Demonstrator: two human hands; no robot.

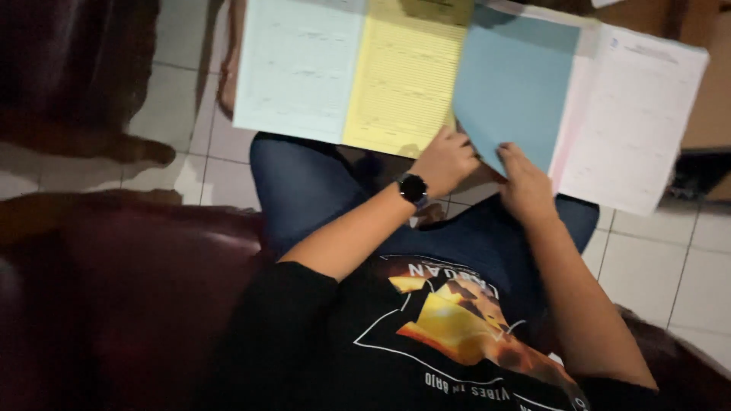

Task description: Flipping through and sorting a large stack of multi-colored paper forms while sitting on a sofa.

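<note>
Black-sleeved arms lead to left hand [445, 161] and right hand [524, 186], both pinched shut on the blue sheet [512, 87], whose lower corner could crease or tear between them.

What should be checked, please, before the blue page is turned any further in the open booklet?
1. Right hand has the blue page by its lower corner: ok.
2. Left hand steadies the yellow page at its lower edge: ok.
3. Booklet lies flat and fully supported on the lap: cannot tell; the white page juts past the knee.
4. Blue page free of creases: ok where visible.
5. Only one sheet pinched: cannot tell.
6. Light enough to read: not ok; the scene is dim.
</note>
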